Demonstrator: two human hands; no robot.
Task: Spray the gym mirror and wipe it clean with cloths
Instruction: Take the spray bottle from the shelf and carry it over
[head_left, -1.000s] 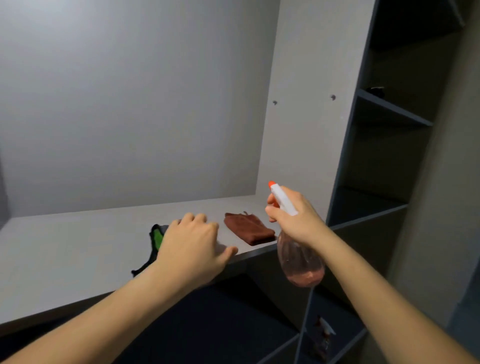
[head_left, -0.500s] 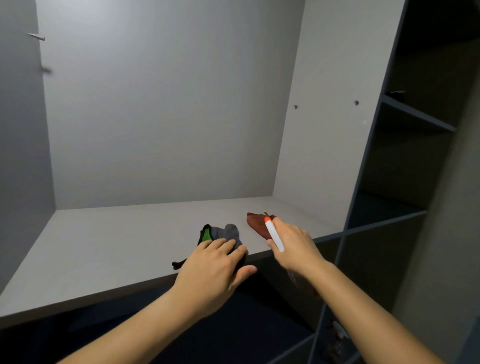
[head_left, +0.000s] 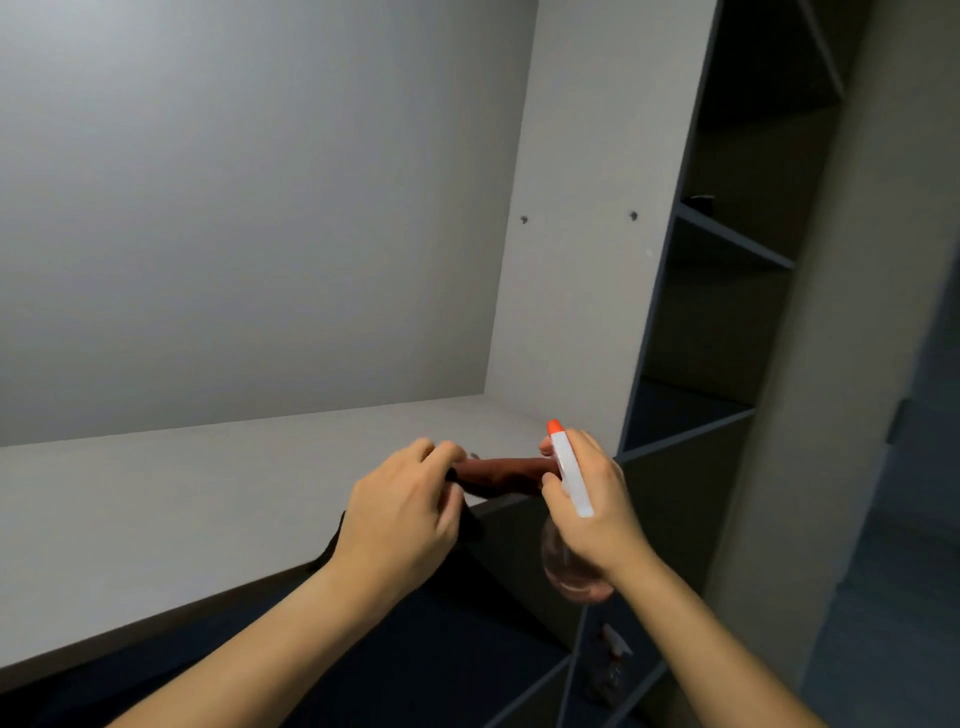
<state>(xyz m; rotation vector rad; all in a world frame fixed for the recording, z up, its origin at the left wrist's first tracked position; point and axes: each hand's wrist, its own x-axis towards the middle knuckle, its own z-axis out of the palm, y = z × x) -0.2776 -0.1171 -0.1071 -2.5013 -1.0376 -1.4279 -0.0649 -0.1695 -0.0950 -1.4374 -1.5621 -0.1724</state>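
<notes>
Here, a pale shelf (head_left: 182, 499) is seen, with dark open compartments (head_left: 727, 322) to its right. At its front edge, a dark cloth (head_left: 328, 552) is gripped by the curled left hand (head_left: 402, 514). Just off the front right corner, a spray bottle (head_left: 571, 483) is clasped by the right hand (head_left: 592, 499). A brown cloth (head_left: 498, 470) is laid between both hands.

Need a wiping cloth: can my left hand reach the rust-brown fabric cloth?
Likely yes: the left hand has its fingers at the left end of the rust-brown fabric cloth, nothing between.
</notes>
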